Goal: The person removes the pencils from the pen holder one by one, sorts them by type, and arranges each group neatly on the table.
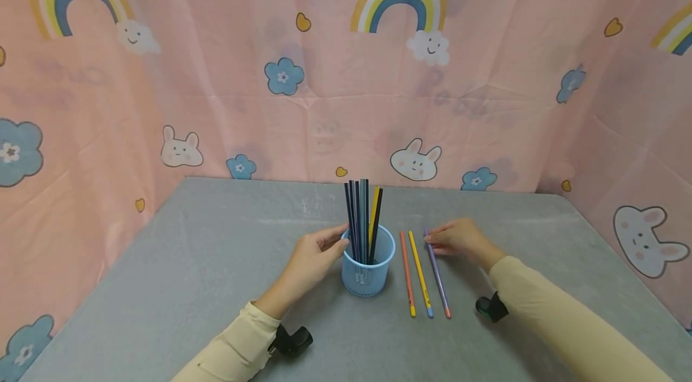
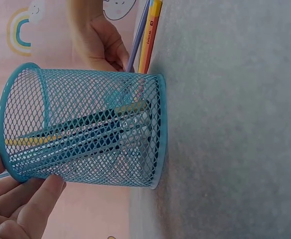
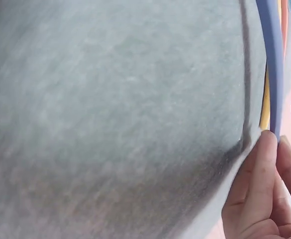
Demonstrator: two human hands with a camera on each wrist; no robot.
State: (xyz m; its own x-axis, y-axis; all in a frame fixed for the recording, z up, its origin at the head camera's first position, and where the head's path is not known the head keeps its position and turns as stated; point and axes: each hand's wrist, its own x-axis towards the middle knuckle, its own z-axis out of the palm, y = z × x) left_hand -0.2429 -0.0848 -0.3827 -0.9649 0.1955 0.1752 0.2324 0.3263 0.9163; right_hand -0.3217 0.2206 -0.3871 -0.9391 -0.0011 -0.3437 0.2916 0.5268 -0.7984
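A light-blue mesh pencil cup stands upright on the table, with several dark pencils and a yellow pencil leaning in it. My left hand holds the cup by its left side near the rim, as the left wrist view also shows. To the cup's right, my right hand pinches a purple pencil near its far end between thumb and fingers. Left of that pencil lie a yellow pencil with a blue end and an orange-red pencil with a yellow end, roughly parallel.
The grey table reaches back to a pink printed cloth hanging behind and at both sides. A black wrist camera sits under the left sleeve, another black camera under the right sleeve.
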